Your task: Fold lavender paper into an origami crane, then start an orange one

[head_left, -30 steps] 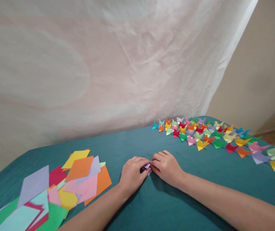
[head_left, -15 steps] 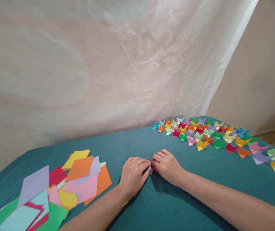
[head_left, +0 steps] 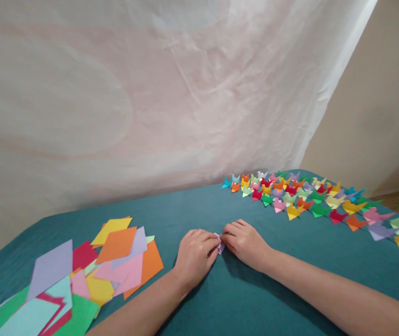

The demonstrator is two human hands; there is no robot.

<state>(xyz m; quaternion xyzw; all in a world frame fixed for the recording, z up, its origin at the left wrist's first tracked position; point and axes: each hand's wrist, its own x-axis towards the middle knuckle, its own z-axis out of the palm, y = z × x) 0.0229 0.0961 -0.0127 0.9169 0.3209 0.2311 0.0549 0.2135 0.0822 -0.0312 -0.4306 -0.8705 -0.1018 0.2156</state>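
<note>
Between my hands is a small folded piece of lilac paper, low over the table, with most of it hidden behind fingers. My left hand pinches its left side between thumb and fingers. On the right side, the fingertips of my right hand are closed on the same paper. The exact shape of the folds is too small to make out.
Loose coloured paper sheets lie in an overlapping pile at the left. Rows of small folded paper birds stand at the back right. A teal cloth covers the table, and a pale curtain hangs behind it.
My right hand's fingertips have shifted very slightly on the lilac paper. Both hands keep their grip, and the whole view has moved a little.
</note>
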